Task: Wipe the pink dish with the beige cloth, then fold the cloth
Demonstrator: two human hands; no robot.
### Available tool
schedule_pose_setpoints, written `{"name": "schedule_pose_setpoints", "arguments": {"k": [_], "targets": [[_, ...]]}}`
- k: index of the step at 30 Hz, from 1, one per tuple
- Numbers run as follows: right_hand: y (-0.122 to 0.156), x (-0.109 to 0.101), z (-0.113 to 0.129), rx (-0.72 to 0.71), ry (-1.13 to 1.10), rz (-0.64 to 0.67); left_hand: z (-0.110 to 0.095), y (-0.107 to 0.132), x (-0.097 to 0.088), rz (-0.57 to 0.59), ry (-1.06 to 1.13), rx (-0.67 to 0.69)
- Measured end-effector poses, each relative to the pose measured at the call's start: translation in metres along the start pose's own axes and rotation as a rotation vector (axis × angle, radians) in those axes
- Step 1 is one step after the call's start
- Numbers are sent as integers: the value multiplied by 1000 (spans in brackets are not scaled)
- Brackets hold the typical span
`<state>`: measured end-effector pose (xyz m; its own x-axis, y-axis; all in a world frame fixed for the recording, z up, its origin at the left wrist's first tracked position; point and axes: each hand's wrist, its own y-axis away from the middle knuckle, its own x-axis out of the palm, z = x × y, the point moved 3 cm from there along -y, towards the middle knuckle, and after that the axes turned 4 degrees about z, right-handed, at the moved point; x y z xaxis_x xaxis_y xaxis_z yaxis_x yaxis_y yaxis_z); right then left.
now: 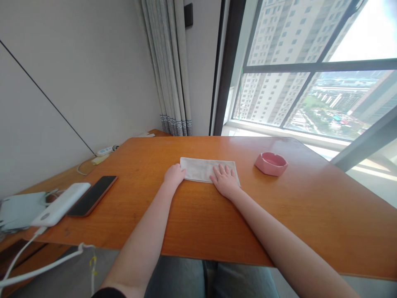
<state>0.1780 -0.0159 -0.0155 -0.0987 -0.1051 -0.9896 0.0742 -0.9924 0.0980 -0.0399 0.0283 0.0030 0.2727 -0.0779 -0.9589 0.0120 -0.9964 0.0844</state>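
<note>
A folded white cloth [201, 167] lies flat on the orange wooden table [217, 215], a little beyond its middle. My left hand [174, 174] rests at the cloth's left end with its fingers curled over the edge, pinching it. My right hand [225, 180] lies flat on the cloth's right part, fingers stretched out and spread, pressing it down.
A pink ashtray [271, 163] stands to the right of the cloth. At the left edge lie a dark phone [93, 195] and a white power bank [62, 203] with a white cable. A curtain and a big window are behind the table.
</note>
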Motion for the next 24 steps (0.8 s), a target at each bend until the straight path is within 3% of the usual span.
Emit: {"name": "schedule_pose_setpoints", "arguments": {"k": [5,8,12,14,17,19,21,24], "targets": [[-1,-3,-2,-8,11,-21,0,-1,-2,8,227,-49],[2,-7,-3,-41,11,-4,9,-3,-6,-9,249,-49],[5,-7,-5,3,1,38,26,-7,-12,-123,231,-106],[4,-4,-4,13,-13,49,24,-7,-16,-261,285,-60],[1,0,3,-33,-39,20,3,5,-21,-560,457,140],[-1,1,8,-84,-60,-3,-21,19,-19,-666,567,288],[0,0,13,-159,-86,-27,-49,30,-10,-618,588,428],[2,-2,17,-249,-125,-66,-81,40,7,-418,446,610]]}}
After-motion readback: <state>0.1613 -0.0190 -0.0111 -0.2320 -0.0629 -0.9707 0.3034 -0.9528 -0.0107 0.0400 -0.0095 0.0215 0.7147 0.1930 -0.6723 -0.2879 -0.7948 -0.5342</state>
